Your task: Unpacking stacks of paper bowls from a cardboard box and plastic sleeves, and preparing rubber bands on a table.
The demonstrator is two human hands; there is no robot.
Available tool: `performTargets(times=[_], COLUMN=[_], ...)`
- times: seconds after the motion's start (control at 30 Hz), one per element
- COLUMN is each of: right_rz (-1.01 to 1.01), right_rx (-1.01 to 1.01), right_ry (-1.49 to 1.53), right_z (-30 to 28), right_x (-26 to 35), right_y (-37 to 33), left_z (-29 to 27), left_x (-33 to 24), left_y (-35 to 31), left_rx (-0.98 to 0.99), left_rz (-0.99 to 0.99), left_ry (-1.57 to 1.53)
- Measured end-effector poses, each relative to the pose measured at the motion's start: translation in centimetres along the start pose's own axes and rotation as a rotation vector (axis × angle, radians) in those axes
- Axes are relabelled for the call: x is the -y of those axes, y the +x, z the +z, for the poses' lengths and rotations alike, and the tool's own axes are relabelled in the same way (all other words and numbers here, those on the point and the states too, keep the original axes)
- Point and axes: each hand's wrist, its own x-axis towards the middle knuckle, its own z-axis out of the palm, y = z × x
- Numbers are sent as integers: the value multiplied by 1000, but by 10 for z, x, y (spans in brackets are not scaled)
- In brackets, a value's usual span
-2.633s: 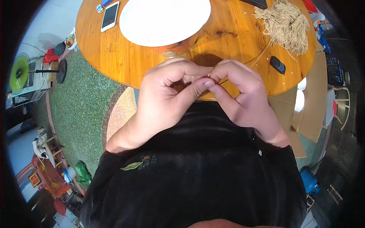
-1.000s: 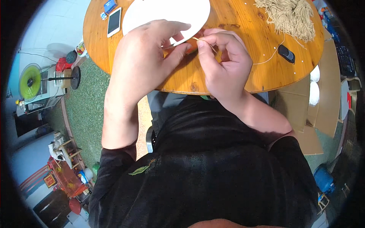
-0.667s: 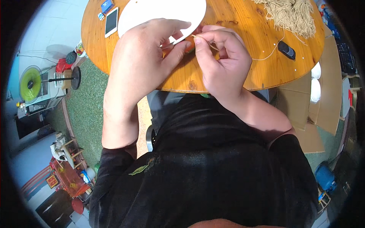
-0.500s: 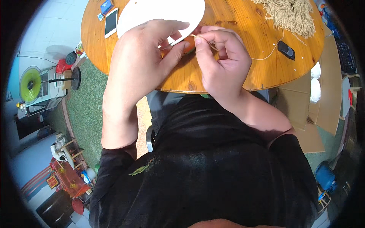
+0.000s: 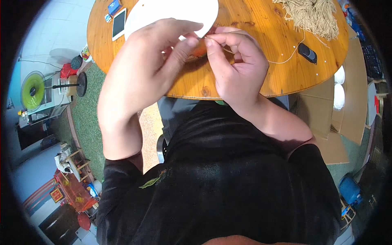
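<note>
A flat white disc with a rounded edge tilts over the wooden table. My left hand is curled over its near edge, thumb on the near side, and appears to grip it. Close by, my right hand pinches a thin tan cord between thumb and forefinger beside the disc's edge. From there the cord runs right to a heap of tan cord. An orange-brown patch shows between the hands; what it belongs to is mostly hidden.
The round wooden table holds a white phone, a small blue box and a dark oval object. Cardboard lies to the right below the table. A green fan stands at the left.
My left hand has shifted slightly, its thumb drawing back and its wrist moving left. The disc's edge has moved a little left and up. My right hand has barely moved, still pinching the cord.
</note>
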Motion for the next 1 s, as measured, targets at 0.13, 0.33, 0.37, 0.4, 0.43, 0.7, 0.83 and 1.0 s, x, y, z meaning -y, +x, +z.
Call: performTargets(times=[0.13,0.33,0.37,0.4,0.43,0.7,0.83,1.0], right_rz=[-30,-35,-73,-112,-113,-6,200,221], right_rx=[121,93,100,107,106,158,285,287], right_ry=[-81,-101,-123,-145,-148,-175,-121,114], right_z=[-8,-7,-8,-8,-9,-10,-19,-21], right_x=[-3,3,3,4,5,11,17,15], right_y=[-2,-2,-1,1,2,7,9,15], left_z=[-14,-12,-13,-14,-14,-13,-19,-17], left_x=[6,19,19,18,19,15,16,12], left_y=[10,34,35,35,37,35,30,20], left_rx=[59,269,293,316,317,235,159,10], left_rz=[43,105,51,-4,-1,59,-42,-29], left_ry=[15,-129,-159,-190,-191,-12,3,-205])
